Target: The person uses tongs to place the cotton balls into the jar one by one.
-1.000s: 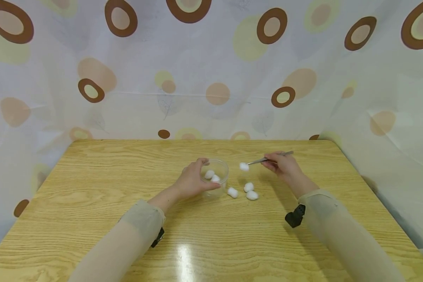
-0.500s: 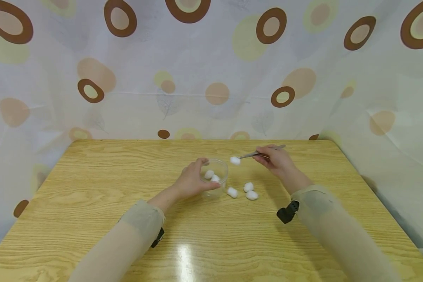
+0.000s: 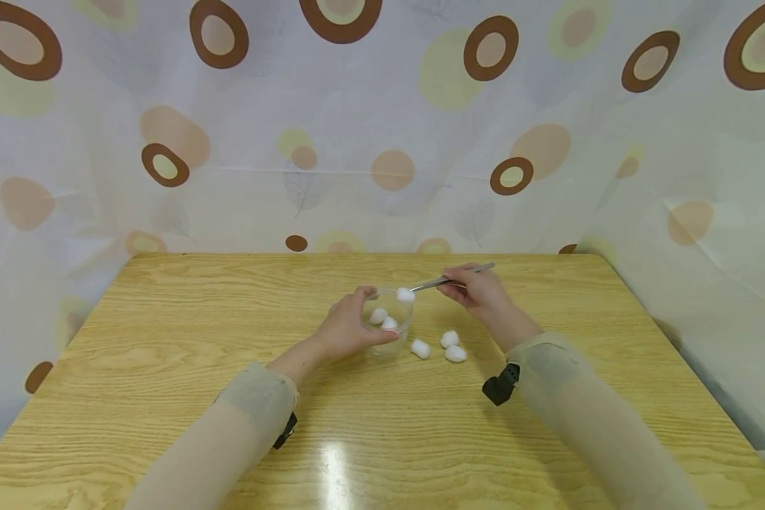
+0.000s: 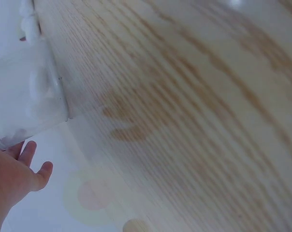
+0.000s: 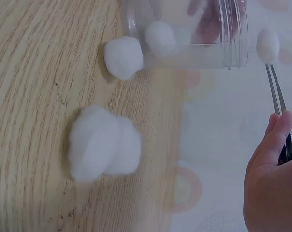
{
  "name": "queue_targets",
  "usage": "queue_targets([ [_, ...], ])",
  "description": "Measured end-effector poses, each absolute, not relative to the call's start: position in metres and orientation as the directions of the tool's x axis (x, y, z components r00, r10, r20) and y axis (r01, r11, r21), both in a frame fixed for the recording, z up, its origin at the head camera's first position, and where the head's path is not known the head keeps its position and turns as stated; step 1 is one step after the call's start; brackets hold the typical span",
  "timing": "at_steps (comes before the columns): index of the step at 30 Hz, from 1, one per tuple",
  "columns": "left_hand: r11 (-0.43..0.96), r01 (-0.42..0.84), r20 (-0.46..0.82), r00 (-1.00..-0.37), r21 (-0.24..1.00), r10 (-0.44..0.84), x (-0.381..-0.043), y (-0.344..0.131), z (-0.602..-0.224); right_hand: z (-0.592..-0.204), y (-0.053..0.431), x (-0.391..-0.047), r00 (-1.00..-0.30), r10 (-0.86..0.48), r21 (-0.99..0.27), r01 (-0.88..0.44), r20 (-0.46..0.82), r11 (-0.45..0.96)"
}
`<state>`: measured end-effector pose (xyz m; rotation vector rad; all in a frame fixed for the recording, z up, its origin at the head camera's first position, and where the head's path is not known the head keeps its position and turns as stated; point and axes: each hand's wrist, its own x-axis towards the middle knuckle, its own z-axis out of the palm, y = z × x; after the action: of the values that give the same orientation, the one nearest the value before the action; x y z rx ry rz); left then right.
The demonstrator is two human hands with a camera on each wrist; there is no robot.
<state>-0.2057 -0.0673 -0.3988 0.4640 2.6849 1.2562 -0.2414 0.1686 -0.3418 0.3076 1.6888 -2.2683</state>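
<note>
My left hand (image 3: pixel 347 327) grips a clear plastic tub (image 4: pixel 20 96) round its side, thumb on the near side. Cotton balls (image 3: pixel 379 316) lie inside the tub. With its fingers my right hand (image 3: pixel 479 292) pinches metal tweezers (image 3: pixel 430 283), whose tips hold a white cotton ball (image 3: pixel 405 295). In the head view that ball overlaps the tub's right rim; the right wrist view shows it just beyond the tub's mouth. Three loose cotton balls (image 5: pixel 123 57) rest on the table to the right of the tub, two of them touching.
The wood-grain table (image 3: pixel 185 368) reaches back to a patterned curtain (image 3: pixel 357 127). More of the curtain hangs along both sides. A dark wrist camera (image 3: pixel 501 386) is strapped at my right wrist.
My right hand has moved left with the tweezers, carrying the cotton ball from right of the tub to its rim. My left hand and the tub have stayed in place.
</note>
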Motion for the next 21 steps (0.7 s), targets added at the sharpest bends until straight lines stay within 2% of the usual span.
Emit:
queue_targets([
  [13, 0.611, 0.203, -0.003, -0.948, 0.765, 0.318, -0.206, -0.068, -0.401, -0.348, 0.154, -0.241, -0.937, -0.109, -0.908, 0.349, -0.333, -0.23],
  [21, 0.69, 0.264, 0.039, -0.945, 0.674, 0.324, -0.207, -0.067, -0.398, -0.348, 0.156, -0.242, -0.941, -0.117, -0.911, 0.338, -0.318, -0.236],
])
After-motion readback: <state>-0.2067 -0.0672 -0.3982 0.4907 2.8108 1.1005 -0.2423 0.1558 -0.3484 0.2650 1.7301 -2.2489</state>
